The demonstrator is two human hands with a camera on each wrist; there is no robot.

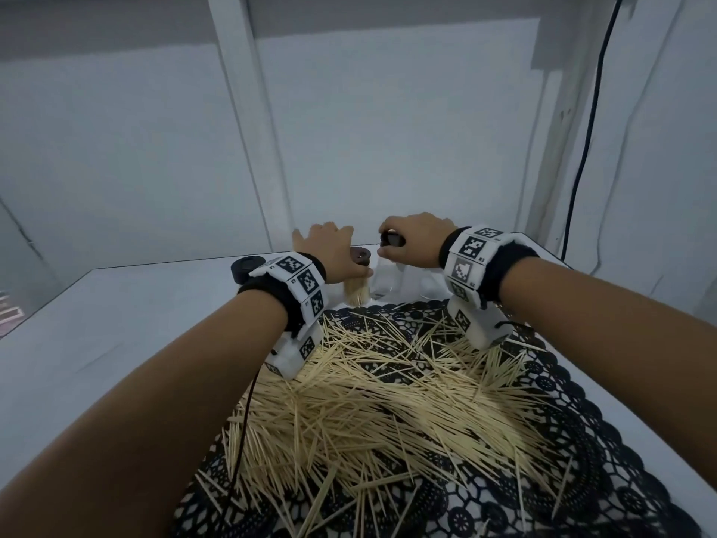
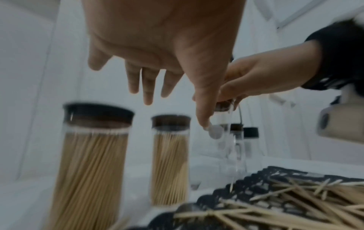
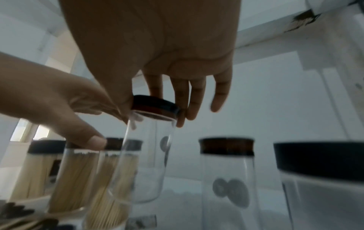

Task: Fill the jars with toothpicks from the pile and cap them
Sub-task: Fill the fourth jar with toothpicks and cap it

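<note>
A pile of toothpicks (image 1: 368, 401) lies on a black lace mat (image 1: 605, 440). Behind it my right hand (image 1: 409, 236) grips the dark cap (image 3: 155, 105) of an empty glass jar (image 3: 145, 155), which leans a little. My left hand (image 1: 329, 248) hovers with straight, spread fingers (image 2: 147, 90) above a toothpick-filled jar with a brown cap (image 1: 359, 257). Its thumb (image 2: 204, 118) reaches to the glass of the empty jar (image 2: 230, 147). Two filled, capped jars (image 2: 94, 155) (image 2: 169, 158) stand below that hand.
Further empty capped jars (image 3: 226, 171) (image 3: 319, 179) stand to the right of the held one. A wider black cap (image 1: 246, 267) shows left of my left wrist. The white table (image 1: 116, 324) ends at walls behind; a black cable (image 1: 586, 149) hangs at the right.
</note>
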